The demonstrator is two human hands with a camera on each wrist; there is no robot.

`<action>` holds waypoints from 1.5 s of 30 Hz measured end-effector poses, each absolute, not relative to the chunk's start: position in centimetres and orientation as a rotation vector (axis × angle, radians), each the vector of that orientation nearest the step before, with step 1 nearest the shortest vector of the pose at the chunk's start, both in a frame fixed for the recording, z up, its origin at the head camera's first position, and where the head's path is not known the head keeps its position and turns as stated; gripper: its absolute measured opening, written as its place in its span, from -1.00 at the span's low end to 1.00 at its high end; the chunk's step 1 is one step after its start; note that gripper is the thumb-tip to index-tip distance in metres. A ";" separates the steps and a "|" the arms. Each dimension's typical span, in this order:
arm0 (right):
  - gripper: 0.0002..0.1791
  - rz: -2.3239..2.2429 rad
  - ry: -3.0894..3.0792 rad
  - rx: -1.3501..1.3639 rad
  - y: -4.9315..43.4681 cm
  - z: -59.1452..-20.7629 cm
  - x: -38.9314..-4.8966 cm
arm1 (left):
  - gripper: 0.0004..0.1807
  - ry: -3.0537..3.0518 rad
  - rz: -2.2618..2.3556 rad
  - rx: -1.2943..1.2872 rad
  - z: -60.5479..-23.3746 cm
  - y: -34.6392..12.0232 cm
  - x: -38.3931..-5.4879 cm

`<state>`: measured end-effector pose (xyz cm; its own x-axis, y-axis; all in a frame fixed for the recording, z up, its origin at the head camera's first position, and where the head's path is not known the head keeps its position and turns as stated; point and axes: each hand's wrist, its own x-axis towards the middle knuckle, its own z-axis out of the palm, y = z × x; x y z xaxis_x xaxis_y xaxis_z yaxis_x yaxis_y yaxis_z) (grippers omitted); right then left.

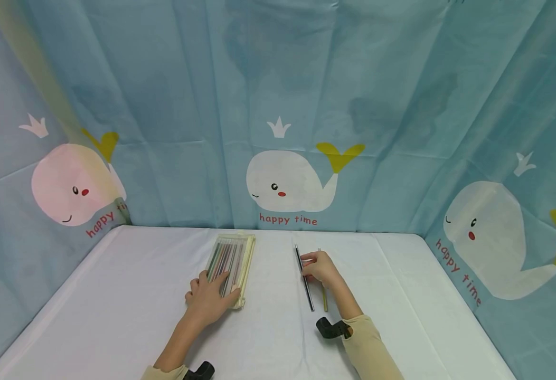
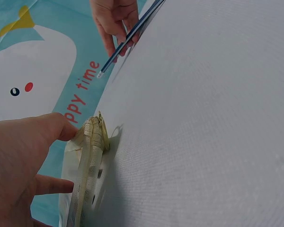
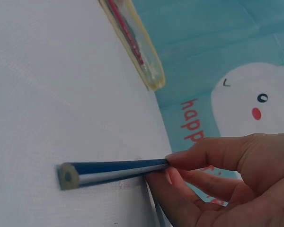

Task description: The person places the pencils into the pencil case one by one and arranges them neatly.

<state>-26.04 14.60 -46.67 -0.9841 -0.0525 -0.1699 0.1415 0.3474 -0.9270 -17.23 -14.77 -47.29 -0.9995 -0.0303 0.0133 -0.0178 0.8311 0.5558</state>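
A clear pencil pouch point(image 1: 248, 253) with pale yellow edging lies on the table, several pencils inside it. My left hand point(image 1: 209, 300) rests on its near end, fingers spread; in the left wrist view the thumb point(image 2: 61, 127) touches the pouch's zippered edge. Between thumb and fingertips, my right hand point(image 1: 322, 268) pinches a dark blue pencil point(image 1: 308, 294) with a light stripe. Its blunt end point(image 3: 68, 176) faces the right wrist camera. A yellow pencil point(image 1: 325, 301) lies just right of the blue one, partly hidden under the right hand.
A white cloth point(image 1: 377, 285) covers the table. Around its back and sides hangs a blue curtain point(image 1: 173, 158) with whale prints. Black wrist cameras point(image 1: 330, 328) stick out from both sleeves.
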 end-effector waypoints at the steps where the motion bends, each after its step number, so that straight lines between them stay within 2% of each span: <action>1: -0.49 -1.702 2.427 0.080 14.6 -46.6 -26.0 | -0.21 -2.986 -0.904 0.038 -47.3 -14.8 -17.2; 25: -0.48 -1.794 2.197 0.034 14.8 -46.2 -26.2 | -0.21 -2.988 -0.900 0.037 -47.4 -14.8 -17.3; 36: -0.40 -1.888 2.012 -0.111 14.7 -46.4 -26.2 | -0.20 -2.998 -0.917 0.043 -47.2 -14.8 -17.2; 45: -0.34 -1.904 1.984 -0.122 13.9 -46.6 -26.1 | -0.20 -2.994 -0.925 0.037 -47.2 -14.8 -17.2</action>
<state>-26.06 13.90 -46.63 -0.9214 -0.3241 -0.2143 0.2008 0.0750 -0.9768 -17.20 -14.82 -47.17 -0.9997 -0.0250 0.0002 -0.0205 0.8256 0.5638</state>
